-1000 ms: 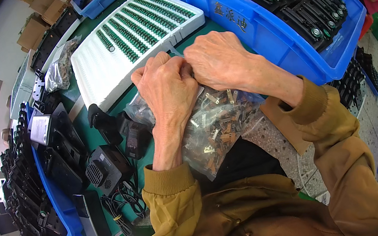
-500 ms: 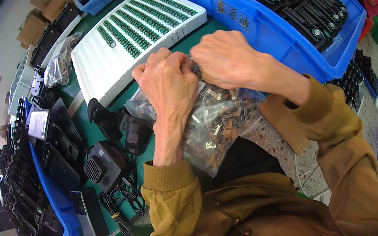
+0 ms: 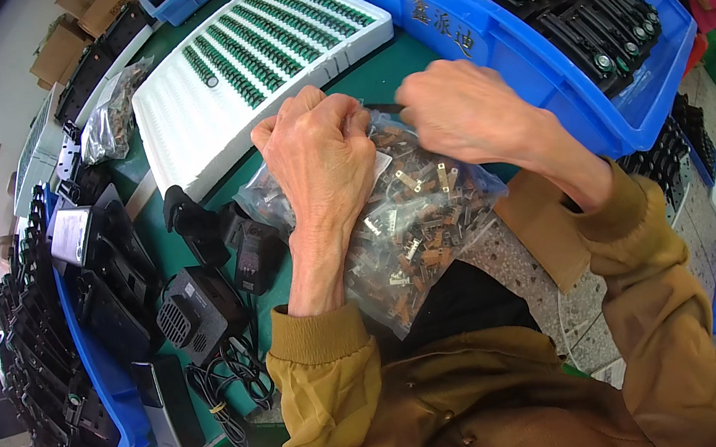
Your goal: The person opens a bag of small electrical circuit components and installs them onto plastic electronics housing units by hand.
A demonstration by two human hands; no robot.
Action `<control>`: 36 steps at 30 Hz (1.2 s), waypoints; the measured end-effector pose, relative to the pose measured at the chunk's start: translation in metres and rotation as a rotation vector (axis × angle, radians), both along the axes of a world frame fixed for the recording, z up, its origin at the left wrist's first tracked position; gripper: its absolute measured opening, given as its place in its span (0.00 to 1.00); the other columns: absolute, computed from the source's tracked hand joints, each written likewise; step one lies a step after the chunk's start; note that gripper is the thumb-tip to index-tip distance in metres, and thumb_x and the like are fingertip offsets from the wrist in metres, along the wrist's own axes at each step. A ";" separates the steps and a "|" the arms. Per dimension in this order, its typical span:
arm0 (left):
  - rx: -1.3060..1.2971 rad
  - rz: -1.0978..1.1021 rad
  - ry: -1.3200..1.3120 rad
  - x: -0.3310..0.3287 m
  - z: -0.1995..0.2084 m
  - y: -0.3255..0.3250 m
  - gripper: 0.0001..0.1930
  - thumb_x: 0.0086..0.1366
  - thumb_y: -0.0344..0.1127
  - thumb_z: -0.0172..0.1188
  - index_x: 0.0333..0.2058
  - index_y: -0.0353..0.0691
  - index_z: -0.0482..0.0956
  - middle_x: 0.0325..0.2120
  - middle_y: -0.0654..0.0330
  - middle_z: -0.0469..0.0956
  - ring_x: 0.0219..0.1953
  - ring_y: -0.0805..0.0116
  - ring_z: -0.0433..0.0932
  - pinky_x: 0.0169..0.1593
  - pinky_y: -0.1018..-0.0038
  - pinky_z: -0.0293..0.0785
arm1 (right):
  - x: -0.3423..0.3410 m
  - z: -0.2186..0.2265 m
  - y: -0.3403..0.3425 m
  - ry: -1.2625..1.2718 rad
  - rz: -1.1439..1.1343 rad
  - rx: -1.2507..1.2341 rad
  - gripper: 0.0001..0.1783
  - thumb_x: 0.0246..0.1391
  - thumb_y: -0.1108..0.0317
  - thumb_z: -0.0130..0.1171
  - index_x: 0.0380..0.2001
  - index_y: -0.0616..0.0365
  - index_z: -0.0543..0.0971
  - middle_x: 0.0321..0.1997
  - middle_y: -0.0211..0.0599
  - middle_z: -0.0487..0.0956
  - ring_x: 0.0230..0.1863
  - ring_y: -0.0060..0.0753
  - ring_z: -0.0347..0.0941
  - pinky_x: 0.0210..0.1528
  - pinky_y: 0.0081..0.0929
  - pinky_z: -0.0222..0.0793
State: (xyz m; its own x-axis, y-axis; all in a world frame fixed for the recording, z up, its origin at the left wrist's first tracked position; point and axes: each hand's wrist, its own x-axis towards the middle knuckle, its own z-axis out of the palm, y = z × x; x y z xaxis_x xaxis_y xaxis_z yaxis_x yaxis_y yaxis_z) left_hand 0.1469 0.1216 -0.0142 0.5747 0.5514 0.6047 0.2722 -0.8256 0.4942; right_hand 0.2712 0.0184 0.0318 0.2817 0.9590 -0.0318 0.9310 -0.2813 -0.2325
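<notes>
A clear plastic bag (image 3: 412,233) full of small metal and brown parts lies in front of me, its lower end over the table's near edge. My left hand (image 3: 316,149) is closed on the gathered upper part of the bag, fingers curled in. To its right, my right hand (image 3: 473,112) is held above the bag's far right side, its fingers curled together and slightly smeared by motion. Whatever it pinches is hidden behind the knuckles. A narrow gap separates the two hands.
A white foam tray (image 3: 201,146) with rows of green parts lies beyond my hands. At right stands a blue crate (image 3: 535,87) of black assemblies. A black speaker-like box (image 3: 201,313), coiled cable (image 3: 231,399) and blue bin (image 3: 104,383) are at left. Cardboard (image 3: 542,224) lies right of the bag.
My right hand has moved to the right, away from my left hand, uncovering more of the bag's upper part. The left hand keeps its place and grip.
</notes>
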 end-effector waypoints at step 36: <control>0.175 -0.051 -0.058 -0.003 0.001 0.003 0.02 0.46 0.29 0.66 0.21 0.40 0.82 0.19 0.64 0.68 0.27 0.64 0.71 0.38 0.67 0.59 | -0.006 -0.041 0.042 1.536 -0.459 0.677 0.09 0.60 0.67 0.55 0.27 0.60 0.75 0.21 0.23 0.69 0.15 0.10 0.50 0.16 0.15 0.44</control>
